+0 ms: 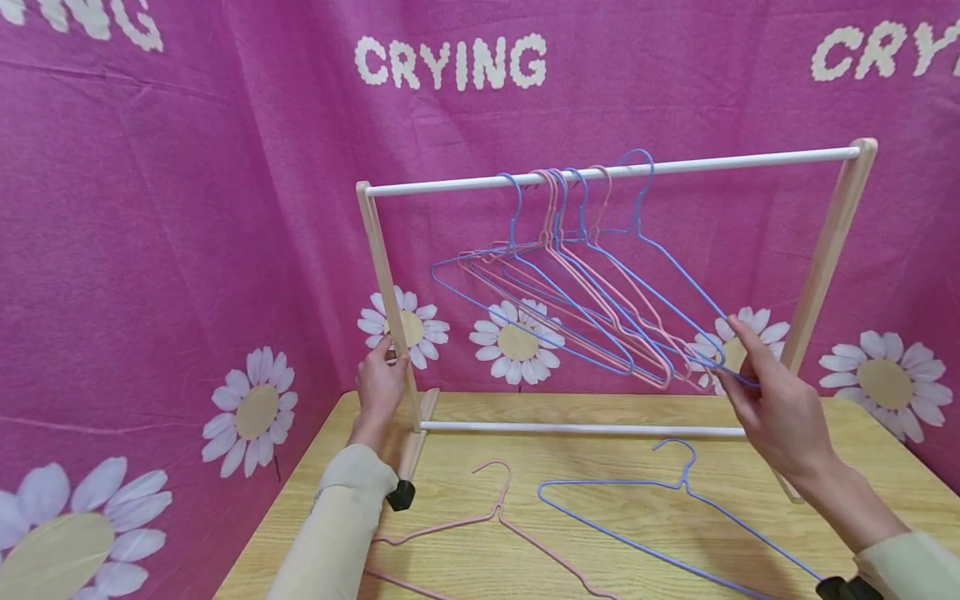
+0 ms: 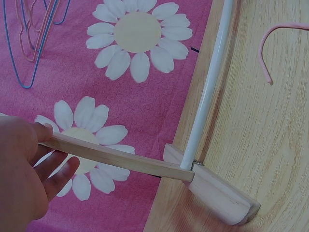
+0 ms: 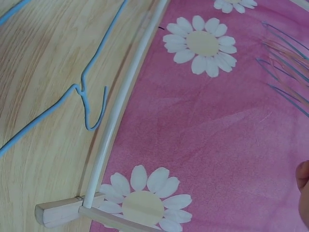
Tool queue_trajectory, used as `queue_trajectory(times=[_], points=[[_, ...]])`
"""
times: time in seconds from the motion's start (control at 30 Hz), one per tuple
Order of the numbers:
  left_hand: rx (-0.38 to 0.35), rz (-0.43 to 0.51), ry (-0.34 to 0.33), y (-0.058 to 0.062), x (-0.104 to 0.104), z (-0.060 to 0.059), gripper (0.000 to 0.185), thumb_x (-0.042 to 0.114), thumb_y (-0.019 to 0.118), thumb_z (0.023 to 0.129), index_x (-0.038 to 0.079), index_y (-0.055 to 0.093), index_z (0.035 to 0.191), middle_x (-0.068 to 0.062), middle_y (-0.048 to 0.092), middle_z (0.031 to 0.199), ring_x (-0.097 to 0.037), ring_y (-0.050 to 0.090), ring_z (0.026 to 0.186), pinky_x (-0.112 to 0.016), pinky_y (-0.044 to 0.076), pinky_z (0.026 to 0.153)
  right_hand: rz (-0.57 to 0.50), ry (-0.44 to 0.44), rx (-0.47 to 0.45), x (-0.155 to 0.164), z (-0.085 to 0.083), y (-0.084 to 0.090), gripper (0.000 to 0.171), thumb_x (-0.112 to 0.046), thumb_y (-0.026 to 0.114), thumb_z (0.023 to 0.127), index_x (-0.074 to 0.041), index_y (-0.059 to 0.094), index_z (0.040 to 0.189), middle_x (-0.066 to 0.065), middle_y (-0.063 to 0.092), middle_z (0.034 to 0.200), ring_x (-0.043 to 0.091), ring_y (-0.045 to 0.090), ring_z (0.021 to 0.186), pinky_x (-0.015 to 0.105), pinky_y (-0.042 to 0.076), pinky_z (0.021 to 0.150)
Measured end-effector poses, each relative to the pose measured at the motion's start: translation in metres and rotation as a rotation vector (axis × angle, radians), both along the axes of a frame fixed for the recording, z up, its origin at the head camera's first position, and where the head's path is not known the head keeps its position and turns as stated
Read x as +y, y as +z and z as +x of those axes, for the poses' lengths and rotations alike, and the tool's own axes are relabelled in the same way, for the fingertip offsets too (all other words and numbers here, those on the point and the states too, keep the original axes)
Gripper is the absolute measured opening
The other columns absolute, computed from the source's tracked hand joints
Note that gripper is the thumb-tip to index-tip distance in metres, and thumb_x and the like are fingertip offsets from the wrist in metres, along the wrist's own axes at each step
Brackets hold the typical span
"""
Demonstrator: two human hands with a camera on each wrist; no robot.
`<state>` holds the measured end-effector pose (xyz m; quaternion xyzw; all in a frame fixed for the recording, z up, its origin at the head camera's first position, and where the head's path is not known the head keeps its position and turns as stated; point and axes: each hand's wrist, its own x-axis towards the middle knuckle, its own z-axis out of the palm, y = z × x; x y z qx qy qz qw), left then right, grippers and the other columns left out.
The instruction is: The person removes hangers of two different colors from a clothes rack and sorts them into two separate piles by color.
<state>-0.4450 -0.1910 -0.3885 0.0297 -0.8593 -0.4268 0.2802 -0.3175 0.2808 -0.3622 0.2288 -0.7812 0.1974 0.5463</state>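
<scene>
My left hand holds the left wooden upright of a small clothes rack. In the left wrist view its thumb and fingers lie around that upright. At the right, my right hand pinches the near corner of a blue wire hanger, whose hook is at the white top rail. Several pink and blue hangers hang bunched on the rail, left of the held one. Only a bit of the right hand shows in the right wrist view; the held corner is out of that view.
A pink hanger and another blue hanger lie on the wooden table in front of the rack. The white lower bar joins the uprights near the tabletop. Behind hangs a magenta cloth with daisies.
</scene>
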Motion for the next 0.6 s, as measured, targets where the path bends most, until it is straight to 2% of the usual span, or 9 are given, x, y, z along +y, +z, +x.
queue_trajectory(times=[0.17, 0.6], points=[[0.003, -0.006, 0.006, 0.0, 0.0, 0.0, 0.038, 0.015, 0.065, 0.094, 0.017, 0.063, 0.131, -0.016, 0.074, 0.111, -0.034, 0.072, 0.102, -0.053, 0.046, 0.093, -0.038, 0.009, -0.006, 0.001, 0.002, 0.002, 0.067, -0.055, 0.045, 0.099, -0.003, 0.053, 0.141, 0.001, 0.051, 0.067, -0.012, 0.036, 0.066, 0.017, 0.039, 0.056], [0.0, 0.004, -0.004, 0.001, 0.001, 0.002, 0.039, 0.014, 0.064, 0.094, 0.016, 0.062, 0.132, -0.017, 0.073, 0.112, -0.033, 0.072, 0.103, -0.052, 0.047, 0.095, -0.106, 0.01, 0.01, 0.006, 0.014, 0.005, 0.073, -0.058, 0.05, 0.096, 0.001, 0.053, 0.138, -0.003, 0.041, 0.066, -0.013, 0.028, 0.064, 0.015, 0.026, 0.052]])
